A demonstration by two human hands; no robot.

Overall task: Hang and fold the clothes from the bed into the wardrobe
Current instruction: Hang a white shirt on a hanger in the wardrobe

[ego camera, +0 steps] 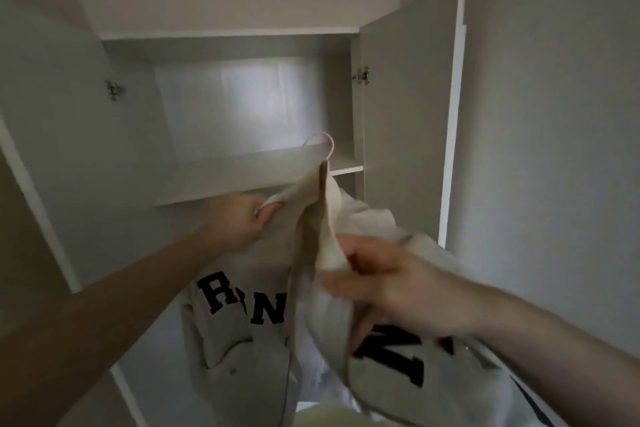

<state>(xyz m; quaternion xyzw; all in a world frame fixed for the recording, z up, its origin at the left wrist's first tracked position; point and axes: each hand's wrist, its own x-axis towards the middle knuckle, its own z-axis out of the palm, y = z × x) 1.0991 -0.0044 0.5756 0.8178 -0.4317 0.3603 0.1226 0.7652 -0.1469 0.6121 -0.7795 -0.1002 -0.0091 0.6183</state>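
In front of the open white wardrobe (242, 97), both bare arms reach up with a pale grey sweatshirt with large black block letters (239, 333) draped over a thin pale pink clothes hanger (320, 144). The left hand (239, 218) is closed around one end of the hanger, fingers curled tight over the fabric at the shoulder. The right hand (398, 291) (blurred) grips a bunch of the cream-coloured cloth near the neckline, fingers wrapped into the folds; how tightly, I cannot tell. The hanger's hook stands just above the garment, in front of the white upper shelf (242, 177), touching nothing. The sweatshirt hangs down between the arms, its lettered front creased and partly folded over itself. Both wardrobe doors (398, 135) stand swung open.
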